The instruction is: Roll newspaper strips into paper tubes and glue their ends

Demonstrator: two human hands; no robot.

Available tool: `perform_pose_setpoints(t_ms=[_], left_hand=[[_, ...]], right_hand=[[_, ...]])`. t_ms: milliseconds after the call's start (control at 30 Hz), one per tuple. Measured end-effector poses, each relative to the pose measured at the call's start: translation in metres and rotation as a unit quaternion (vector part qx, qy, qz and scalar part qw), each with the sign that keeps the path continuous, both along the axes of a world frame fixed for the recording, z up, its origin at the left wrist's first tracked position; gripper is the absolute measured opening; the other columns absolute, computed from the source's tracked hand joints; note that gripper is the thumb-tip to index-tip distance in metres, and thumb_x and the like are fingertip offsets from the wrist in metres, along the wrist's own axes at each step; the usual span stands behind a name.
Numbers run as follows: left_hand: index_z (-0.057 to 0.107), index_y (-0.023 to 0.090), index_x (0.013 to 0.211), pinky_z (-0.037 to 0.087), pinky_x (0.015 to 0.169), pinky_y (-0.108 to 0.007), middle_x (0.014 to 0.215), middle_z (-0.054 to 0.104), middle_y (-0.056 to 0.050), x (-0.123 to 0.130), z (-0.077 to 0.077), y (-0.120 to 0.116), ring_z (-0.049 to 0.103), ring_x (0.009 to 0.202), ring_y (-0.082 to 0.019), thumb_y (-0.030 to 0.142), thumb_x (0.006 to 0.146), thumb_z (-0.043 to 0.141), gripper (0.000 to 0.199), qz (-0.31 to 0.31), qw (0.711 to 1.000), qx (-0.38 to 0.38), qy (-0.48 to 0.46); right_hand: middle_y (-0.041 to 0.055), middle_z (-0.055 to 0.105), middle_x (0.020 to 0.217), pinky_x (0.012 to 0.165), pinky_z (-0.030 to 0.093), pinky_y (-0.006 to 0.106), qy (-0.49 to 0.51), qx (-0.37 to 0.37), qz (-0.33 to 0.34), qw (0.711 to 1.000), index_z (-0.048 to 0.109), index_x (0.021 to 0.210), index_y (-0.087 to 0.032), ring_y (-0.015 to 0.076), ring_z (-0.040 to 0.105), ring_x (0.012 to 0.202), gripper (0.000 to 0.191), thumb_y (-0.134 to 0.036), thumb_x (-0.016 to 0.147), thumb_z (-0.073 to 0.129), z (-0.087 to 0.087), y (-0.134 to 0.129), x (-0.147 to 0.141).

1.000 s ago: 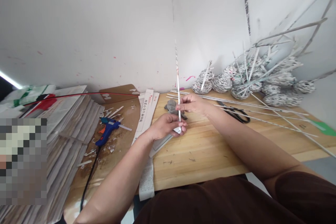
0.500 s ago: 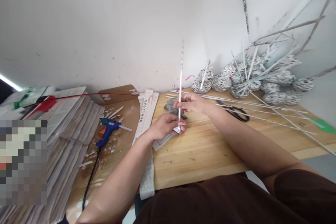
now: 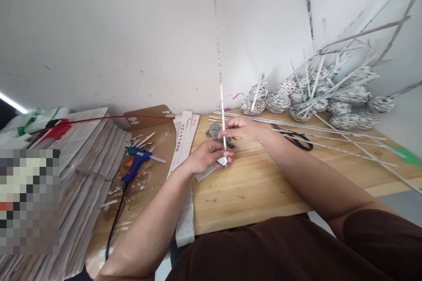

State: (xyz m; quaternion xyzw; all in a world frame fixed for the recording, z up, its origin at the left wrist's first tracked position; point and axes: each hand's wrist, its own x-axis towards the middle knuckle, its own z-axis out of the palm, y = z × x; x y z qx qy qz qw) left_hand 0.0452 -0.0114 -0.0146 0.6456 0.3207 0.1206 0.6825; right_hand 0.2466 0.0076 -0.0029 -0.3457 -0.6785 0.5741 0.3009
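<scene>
A long thin rolled paper tube (image 3: 220, 74) stands nearly upright between my hands, leaning a little left at its top. My left hand (image 3: 211, 157) pinches its lower end, where a partly unrolled paper strip (image 3: 206, 173) trails down to the left. Just above, my right hand (image 3: 239, 128) grips the tube between thumb and fingers. Behind my hands a grey crumpled cloth-like thing (image 3: 214, 130) lies on the wooden table (image 3: 263, 184). Printed paper strips (image 3: 181, 140) are stacked to the left.
On the left, a blue glue gun (image 3: 136, 164) lies among paper scraps beside a tall newspaper stack (image 3: 89, 171). Black-handled scissors (image 3: 298, 139) and several paper tubes (image 3: 332, 131) lie on the right. Woven paper pieces (image 3: 278, 101) stand along the wall.
The tube now reaches higher and its top leans further left. The paper strip below my left hand shows shorter. Both hands stay in nearly the same place.
</scene>
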Motion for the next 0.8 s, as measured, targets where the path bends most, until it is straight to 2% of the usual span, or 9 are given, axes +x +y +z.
perform_pose_setpoints(t_ms=[67, 233, 467, 533, 667, 733, 800], left_hand=[[0.066, 0.012, 0.099, 0.05, 0.063, -0.027, 0.093, 0.067, -0.01, 0.0, 0.002, -0.001, 0.064, 0.079, -0.018, 0.047, 0.079, 0.066, 0.04, -0.003, 1.0, -0.004, 0.006], [0.066, 0.012, 0.099, 0.05, 0.062, -0.026, 0.091, 0.068, -0.01, 0.0, 0.005, -0.003, 0.064, 0.079, -0.018, 0.047, 0.08, 0.065, 0.039, 0.002, 1.0, -0.009, 0.013], [0.068, 0.012, 0.098, 0.05, 0.066, -0.026, 0.092, 0.069, -0.01, 0.0, 0.004, -0.003, 0.064, 0.08, -0.017, 0.044, 0.081, 0.066, 0.036, -0.003, 1.0, -0.016, 0.005], [0.068, 0.011, 0.096, 0.05, 0.067, -0.026, 0.092, 0.068, -0.011, 0.0, 0.001, -0.003, 0.064, 0.08, -0.017, 0.044, 0.081, 0.065, 0.036, -0.007, 1.0, -0.015, 0.0], [0.068, 0.012, 0.094, 0.05, 0.066, -0.026, 0.092, 0.068, -0.01, 0.0, -0.006, 0.0, 0.064, 0.081, -0.017, 0.046, 0.081, 0.064, 0.036, -0.022, 1.0, 0.003, -0.004], [0.068, 0.013, 0.093, 0.05, 0.067, -0.026, 0.092, 0.068, -0.01, 0.0, -0.008, 0.0, 0.063, 0.081, -0.017, 0.047, 0.081, 0.064, 0.037, -0.023, 1.0, 0.008, 0.0], [0.068, 0.013, 0.093, 0.051, 0.068, -0.026, 0.092, 0.068, -0.009, 0.0, -0.008, 0.0, 0.063, 0.081, -0.017, 0.047, 0.081, 0.064, 0.037, -0.024, 1.0, 0.008, 0.001]], right_hand=[[0.0008, 0.063, 0.068, 0.052, 0.039, 0.021, 0.008, 0.007, -0.025, 1.0, 0.071, 0.089, -0.011, 0.0075, 0.051, 0.055, 0.033, -0.043, 0.079, 0.069, -0.002, 0.0, -0.001], [0.0003, 0.063, 0.066, 0.051, 0.039, 0.021, 0.013, 0.012, -0.032, 0.999, 0.071, 0.087, -0.012, 0.0082, 0.051, 0.053, 0.033, -0.043, 0.078, 0.07, -0.004, 0.0, -0.003], [-0.0031, 0.056, 0.057, 0.048, 0.035, 0.021, 0.062, 0.022, -0.094, 0.993, 0.062, 0.067, -0.014, 0.0075, 0.047, 0.05, 0.032, -0.041, 0.069, 0.078, -0.003, 0.001, -0.005], [-0.0023, 0.057, 0.058, 0.047, 0.033, 0.021, 0.06, 0.018, -0.088, 0.994, 0.064, 0.071, -0.013, 0.0077, 0.047, 0.051, 0.032, -0.042, 0.071, 0.077, -0.001, 0.001, -0.003], [0.0024, 0.063, 0.068, 0.049, 0.034, 0.021, 0.029, 0.01, -0.026, 0.999, 0.071, 0.091, -0.012, 0.0099, 0.052, 0.058, 0.037, -0.046, 0.078, 0.069, 0.002, 0.001, -0.001], [0.0015, 0.062, 0.066, 0.051, 0.036, 0.022, 0.025, 0.024, -0.045, 0.998, 0.071, 0.084, -0.011, 0.0097, 0.051, 0.057, 0.035, -0.045, 0.075, 0.073, 0.001, 0.002, -0.001], [-0.0009, 0.058, 0.061, 0.052, 0.037, 0.022, 0.029, 0.044, -0.09, 0.995, 0.066, 0.07, -0.012, 0.0091, 0.049, 0.055, 0.034, -0.044, 0.068, 0.078, 0.001, 0.002, -0.003]])
